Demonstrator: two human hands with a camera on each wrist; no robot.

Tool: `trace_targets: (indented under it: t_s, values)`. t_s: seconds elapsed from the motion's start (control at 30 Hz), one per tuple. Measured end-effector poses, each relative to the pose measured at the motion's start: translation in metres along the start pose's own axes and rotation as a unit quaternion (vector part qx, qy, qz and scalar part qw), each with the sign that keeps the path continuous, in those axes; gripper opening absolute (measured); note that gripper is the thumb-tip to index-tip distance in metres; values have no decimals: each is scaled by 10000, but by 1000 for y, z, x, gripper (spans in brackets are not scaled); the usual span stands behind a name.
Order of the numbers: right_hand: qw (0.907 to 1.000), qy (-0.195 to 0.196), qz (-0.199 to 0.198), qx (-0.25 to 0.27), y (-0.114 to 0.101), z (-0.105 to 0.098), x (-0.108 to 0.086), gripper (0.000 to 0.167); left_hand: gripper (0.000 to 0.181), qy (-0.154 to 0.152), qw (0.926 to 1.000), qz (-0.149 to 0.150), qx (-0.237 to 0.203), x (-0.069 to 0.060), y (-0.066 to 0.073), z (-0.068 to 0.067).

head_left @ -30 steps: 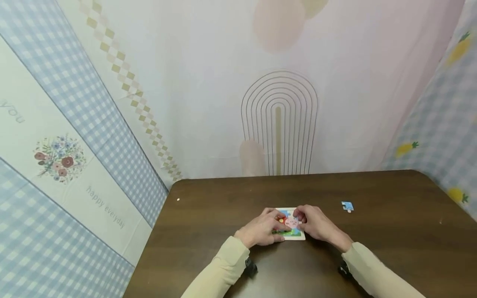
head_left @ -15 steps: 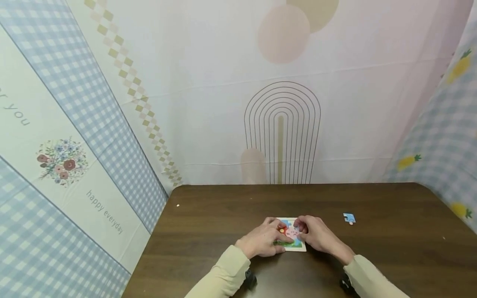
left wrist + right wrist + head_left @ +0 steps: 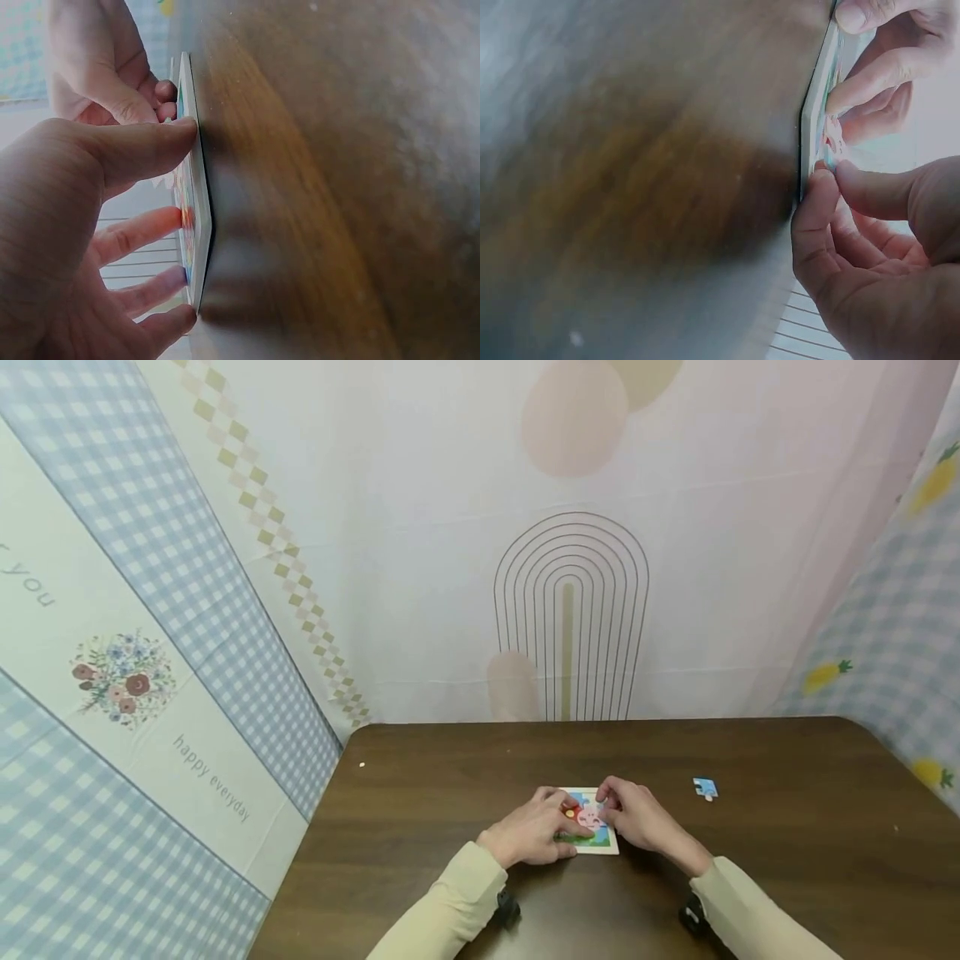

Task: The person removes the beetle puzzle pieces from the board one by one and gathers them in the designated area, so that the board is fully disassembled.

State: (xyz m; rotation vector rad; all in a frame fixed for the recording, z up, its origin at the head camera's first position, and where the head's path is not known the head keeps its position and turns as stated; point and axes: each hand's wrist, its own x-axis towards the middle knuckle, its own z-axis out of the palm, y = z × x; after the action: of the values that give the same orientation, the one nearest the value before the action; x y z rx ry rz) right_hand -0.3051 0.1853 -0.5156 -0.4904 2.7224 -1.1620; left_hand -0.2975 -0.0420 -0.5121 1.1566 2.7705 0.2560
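Resting over the left part of a white-rimmed puzzle board [image 3: 600, 851], the left hand [image 3: 528, 831] has its fingers spread and slightly bent, touching the board without closing round it. We see its thumb against the near rim and its other fingertips on the picture and at the rim.

At the board's right side, the right hand [image 3: 637, 814] has thumb and forefinger nearly meeting, and between them we make out a small light-blue piece [image 3: 830, 158] (we cannot tell whether it sits in its slot or just above). The other fingers of that hand curl inward.

The board lies flat on our dark brown desk [image 3: 450, 777], roughly midway between the left and right edges and well in from the far edge. Its picture shows a pink face, some red, and green along the near side.

Nearer the far edge, to the right of the board and well apart from it, we find a loose blue puzzle piece [image 3: 705, 788]. A small white speck [image 3: 362, 765] lies near the far left corner. Behind the far edge we have a pale cloth [image 3: 420, 527] printed with arches.
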Motion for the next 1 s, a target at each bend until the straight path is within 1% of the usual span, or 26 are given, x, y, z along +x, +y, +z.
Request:
trace_targets:
  t_s: [0.07,0.2,0.3,0.43,0.57,0.77,1.0]
  values:
    - [9998,48,149,113,-1,-1,0,9,36,-5,10000,-7,-26,-1,0,0]
    - [9990,-19,394,228,-2,-1,-2,8,36,-45,10000,-12,-53,-4,2,-1]
    - [9988,-147,357,292,-3,-3,-4,11,37,-57,10000,3,-31,-6,2,-3]
    - [9990,-297,158,308,-4,-6,-7,21,37,-93,9999,3,-96,-7,2,-5]
    - [9991,-348,60,235,-5,-6,-6,26,37,-128,9998,-9,-154,-7,0,-6]
    - [9992,-365,116,90,-5,-6,-3,28,37,-109,9999,40,-122,-6,0,-8]
    - [9985,-535,87,28,-5,-5,-2,27,36,-102,9999,11,-122,-5,-1,-5]
